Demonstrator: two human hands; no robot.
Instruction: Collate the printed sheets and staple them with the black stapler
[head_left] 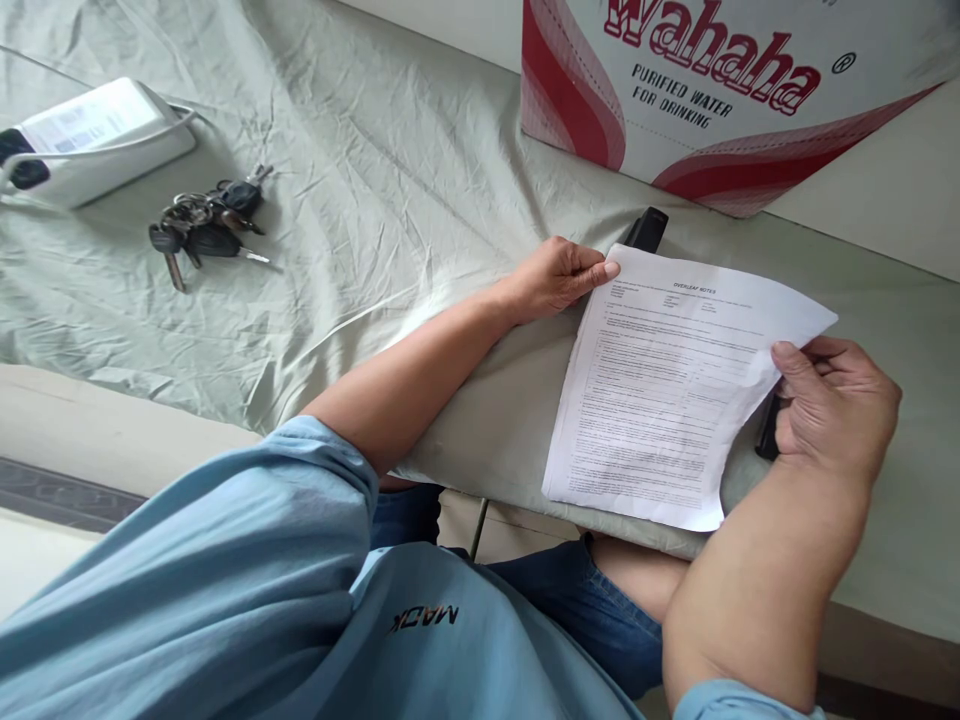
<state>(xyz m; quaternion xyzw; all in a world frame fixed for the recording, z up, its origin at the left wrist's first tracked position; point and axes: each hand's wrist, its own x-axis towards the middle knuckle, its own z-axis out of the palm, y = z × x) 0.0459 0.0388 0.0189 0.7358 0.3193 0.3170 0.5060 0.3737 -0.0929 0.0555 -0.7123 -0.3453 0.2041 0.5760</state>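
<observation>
A stack of printed paper sheets, headed "OVERLEAF NOTES", is held in front of me between both hands. My left hand pinches its upper left corner, thumb on top. My right hand grips the right edge near the upper right corner, where the paper curves up. Behind the sheets is a black object; its top end sticks out past the upper left corner, and a dark piece also shows beside my right hand. The paper hides the rest, so I cannot tell its kind.
A red and white water carton stands at the back right. On the wrinkled pale green cloth lie a bunch of keys and a white box-shaped device with a cable at the left. The cloth's front edge lies above my lap.
</observation>
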